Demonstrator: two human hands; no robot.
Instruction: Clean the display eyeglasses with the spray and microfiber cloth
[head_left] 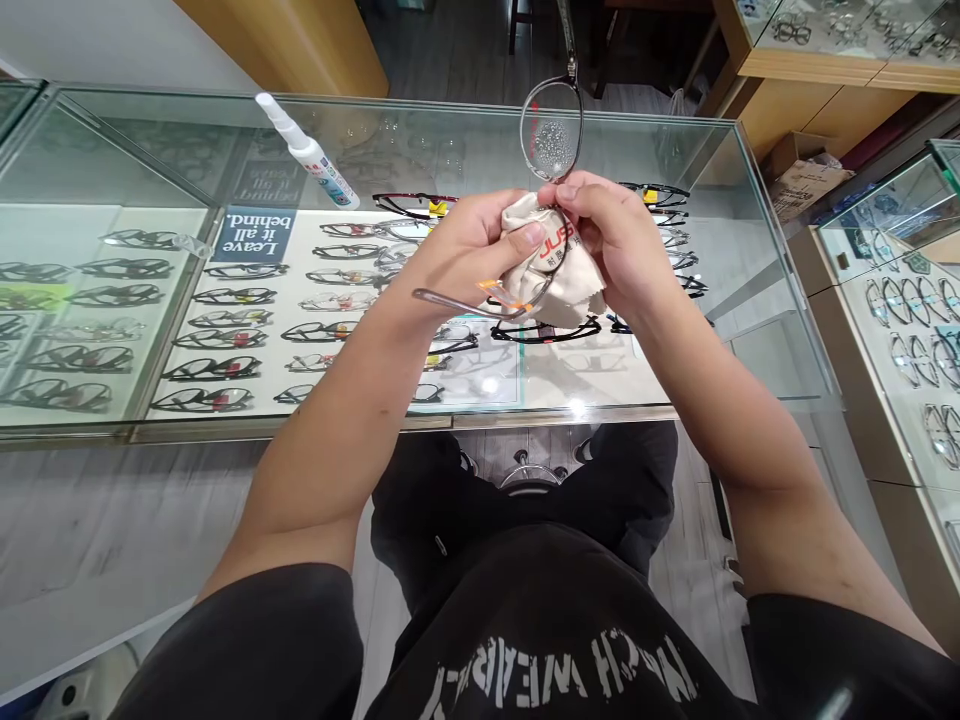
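Above the glass counter, my left hand (480,240) pinches a cream cloth (553,285) with red lettering around one lens of a pair of glasses. My right hand (619,225) grips the glasses (581,100) near the bridge, its fingers closed at the cloth's upper edge. The uncovered lens points away from me and has droplets on it. One temple arm extends past it, and the other reaches back over my left wrist. An orange-marked tag hangs near the cloth. The wrapped lens is mostly hidden.
A white spray bottle (307,150) stands at the back left of the glass counter (420,422). Rows of eyeglass frames (217,368) lie inside it beside a blue sign (253,235). Another display case (900,300) stands at the right, with a cardboard box (806,180) behind.
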